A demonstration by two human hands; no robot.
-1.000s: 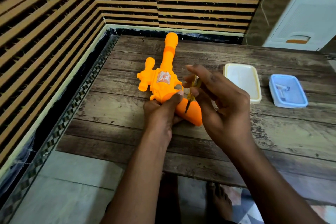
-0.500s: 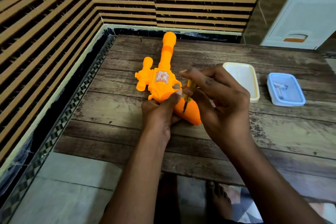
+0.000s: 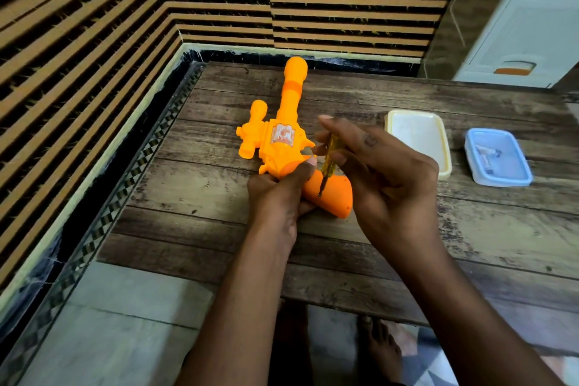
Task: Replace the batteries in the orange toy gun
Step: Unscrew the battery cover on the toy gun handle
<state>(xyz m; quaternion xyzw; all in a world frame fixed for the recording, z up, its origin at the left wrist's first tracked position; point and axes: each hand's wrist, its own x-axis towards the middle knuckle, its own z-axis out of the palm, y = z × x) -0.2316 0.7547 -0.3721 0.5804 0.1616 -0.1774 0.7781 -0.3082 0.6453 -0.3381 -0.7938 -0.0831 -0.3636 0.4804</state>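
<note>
The orange toy gun [image 3: 283, 141] lies flat on the wooden table [image 3: 470, 229], towards the far left corner, its barrel pointing at the far edge and its grip angled back towards the person; a pale sticker shows on its body. The left hand [image 3: 279, 194] holds the gun where body meets grip, fingers curled round it, the thumb pressed along the top of the orange plastic. The right hand [image 3: 382, 172] hovers just right of the gun; its thumb and first fingers pinch the yellow handle of a small screwdriver [image 3: 327, 163], the other fingers loosely bent behind; the tool stands steeply tilted, its dark tip touching the upper face of the grip.

Further right on the table, near the far right part, a cream-rimmed white lid or tray [image 3: 418, 141] lies flat; just beyond it, closer to the right edge, sits a pale blue container [image 3: 498, 157] with a few small items inside, too blurred to name. The two trays lie near each other but apart. A striped wall [image 3: 125, 25] runs along the left and far sides of the table; a white cabinet [image 3: 526, 28] stands past the far right corner; bare feet [image 3: 382, 351] show on the floor below the near edge.
</note>
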